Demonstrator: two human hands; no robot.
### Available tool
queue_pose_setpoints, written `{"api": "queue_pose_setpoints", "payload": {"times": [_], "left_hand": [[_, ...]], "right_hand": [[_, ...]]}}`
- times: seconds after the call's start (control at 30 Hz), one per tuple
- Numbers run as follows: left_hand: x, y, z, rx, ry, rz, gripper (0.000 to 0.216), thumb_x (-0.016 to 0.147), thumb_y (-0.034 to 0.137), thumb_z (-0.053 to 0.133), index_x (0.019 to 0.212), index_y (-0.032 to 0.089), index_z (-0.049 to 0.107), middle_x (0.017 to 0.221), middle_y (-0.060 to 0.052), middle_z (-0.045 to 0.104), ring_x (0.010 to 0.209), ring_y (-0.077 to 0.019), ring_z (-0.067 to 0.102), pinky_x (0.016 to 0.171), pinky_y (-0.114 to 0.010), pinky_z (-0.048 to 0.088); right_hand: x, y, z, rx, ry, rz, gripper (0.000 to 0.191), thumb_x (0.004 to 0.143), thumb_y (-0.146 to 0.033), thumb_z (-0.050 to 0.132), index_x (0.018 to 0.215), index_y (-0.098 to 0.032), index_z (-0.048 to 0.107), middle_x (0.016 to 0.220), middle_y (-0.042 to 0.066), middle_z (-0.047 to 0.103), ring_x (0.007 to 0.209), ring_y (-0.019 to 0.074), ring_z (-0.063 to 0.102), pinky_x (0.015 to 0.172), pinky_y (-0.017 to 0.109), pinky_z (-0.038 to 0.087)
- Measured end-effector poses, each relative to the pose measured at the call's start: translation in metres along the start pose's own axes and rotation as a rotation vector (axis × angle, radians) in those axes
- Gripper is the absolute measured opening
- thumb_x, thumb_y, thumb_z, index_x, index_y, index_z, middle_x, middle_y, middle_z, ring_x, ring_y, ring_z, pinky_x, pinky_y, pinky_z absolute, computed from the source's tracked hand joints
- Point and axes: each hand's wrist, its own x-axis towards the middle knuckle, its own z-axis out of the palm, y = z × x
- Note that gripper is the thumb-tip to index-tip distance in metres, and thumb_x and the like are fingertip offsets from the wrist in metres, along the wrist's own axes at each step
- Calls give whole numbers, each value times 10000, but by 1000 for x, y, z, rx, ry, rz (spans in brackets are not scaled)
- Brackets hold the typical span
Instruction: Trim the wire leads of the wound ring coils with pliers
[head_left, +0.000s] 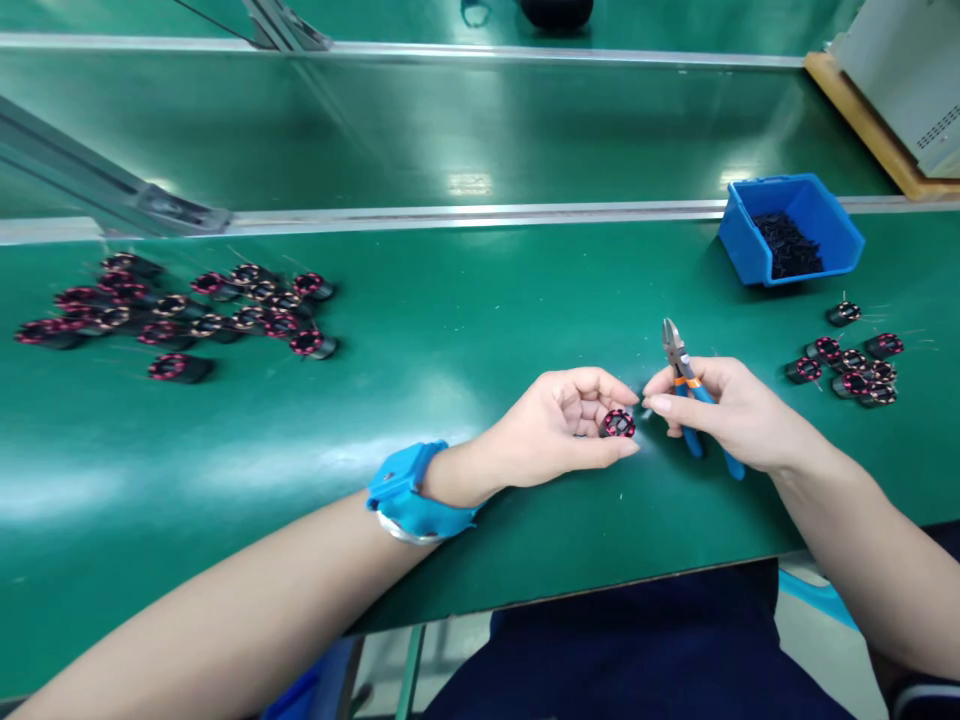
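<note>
My left hand (pixel 559 425) is curled around a small black ring-shaped coil part with pink windings (pixel 618 424), held between thumb and fingers just above the green table (pixel 450 330). A blue wrist strap (pixel 409 492) sits on that wrist. My right hand (pixel 724 408) grips blue-handled side cutters (pixel 686 385) in its palm, jaws pointing up and away. Its thumb and forefinger pinch at a thin wire beside the coil part.
A pile of several similar coil parts (pixel 180 310) lies at the left of the table. A smaller group of coil parts (pixel 851 362) lies at the right. A blue bin (pixel 789 228) with small black pieces stands at the back right. A conveyor belt (pixel 420 130) runs behind a metal rail.
</note>
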Motion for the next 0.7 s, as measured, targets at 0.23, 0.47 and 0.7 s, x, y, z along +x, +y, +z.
{"api": "queue_pose_setpoints", "payload": {"times": [0.23,0.47,0.7], "left_hand": [[2,6,-5,-68,-85,-63,307,624,57,790,882,115,634,747,5,647,608,-56,593,550,-156,489],[2,11,-12,-82,-220,-153,304,660,16,763,921,96,630,654,51,616,553,-23,559,532,-121,469],[1,10,-12,-3,-175,-209,381,619,27,777,966,96,633,778,-6,680,664,-66,633,626,-171,528]], "right_hand": [[-6,-2,-10,-196,-185,32,216,859,-369,560,817,-164,613,602,-31,504,548,100,443,506,229,358],[-14,-9,-26,-397,-419,102,300,909,-435,487,840,-164,594,691,-7,540,601,119,479,544,254,350],[-13,-9,-28,-410,-452,110,313,921,-439,466,854,-163,596,727,7,572,608,120,500,548,252,371]]}}
